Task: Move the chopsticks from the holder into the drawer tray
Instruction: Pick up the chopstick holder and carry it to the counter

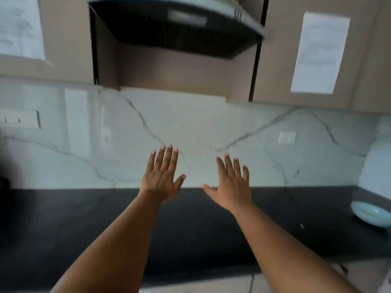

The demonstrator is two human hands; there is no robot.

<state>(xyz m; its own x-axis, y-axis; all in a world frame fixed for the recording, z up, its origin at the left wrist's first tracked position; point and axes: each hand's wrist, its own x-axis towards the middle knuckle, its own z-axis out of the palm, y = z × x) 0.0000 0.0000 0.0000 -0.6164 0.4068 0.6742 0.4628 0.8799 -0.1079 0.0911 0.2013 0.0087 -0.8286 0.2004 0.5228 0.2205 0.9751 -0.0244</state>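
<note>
Head view of a kitchen wall, slightly blurred. Both forearms reach forward over the dark desk (63,229). The left hand (160,178) is raised with its back toward the camera, its four fingers straight and close together, the thumb splayed toward the other hand; its grip is wide and holds nothing. The right hand (231,187) lies just beside it, apart from it, likewise back up, fingers straight and slightly fanned, thumb pointing toward the left hand; its grip is wide and holds nothing. Neither hand touches any object.

Beyond the fingertips of both hands stands the white marble backsplash (190,123) with grey veins. Above the hands hangs a black range hood (173,26), flanked by brown wall cabinets (359,60). A switch plate (20,119) is set in the wall well to the left of the left hand; a small socket (287,137) lies above and to the right of the right hand. A pale blue bowl (371,213) rests on the desk well to the right of the right hand.

The chopsticks, their holder and the drawer tray lie outside this view.
</note>
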